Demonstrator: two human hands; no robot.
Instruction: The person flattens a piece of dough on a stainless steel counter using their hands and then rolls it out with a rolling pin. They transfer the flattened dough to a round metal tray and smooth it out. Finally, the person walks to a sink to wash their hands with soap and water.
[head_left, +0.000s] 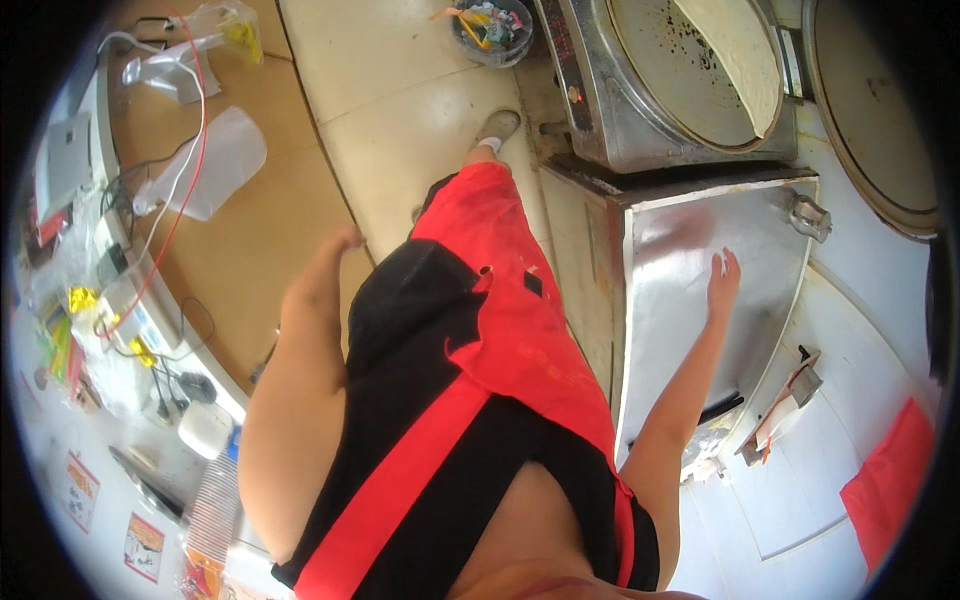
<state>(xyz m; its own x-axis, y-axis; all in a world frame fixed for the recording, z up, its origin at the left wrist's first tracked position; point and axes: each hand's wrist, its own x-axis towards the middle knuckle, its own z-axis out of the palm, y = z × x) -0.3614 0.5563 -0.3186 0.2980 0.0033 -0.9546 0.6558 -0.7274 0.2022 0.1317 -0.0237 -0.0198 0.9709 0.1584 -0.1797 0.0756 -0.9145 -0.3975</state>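
My left hand (346, 240) hangs beside the dark clothing, near the edge of a brown panel; most of its fingers are hidden. Over a shiny metal surface, my right hand (724, 279) has its fingers slightly apart, with a white streak between them whose nature I cannot tell. Beyond that hand stands a round griddle (667, 82) in a metal housing. A pale sheet of dough or batter (739, 64) lies across its right part. At the far corner of the metal surface is a small metal container (810, 217). I wear a red apron (517, 330).
Another round plate (874, 112) lies at the right. A bin with litter (495, 34) stands on the tiled floor. At the left are clear plastic bags (217, 161), loose cables and a power strip (150, 319). A red cloth (892, 480) is at the lower right.
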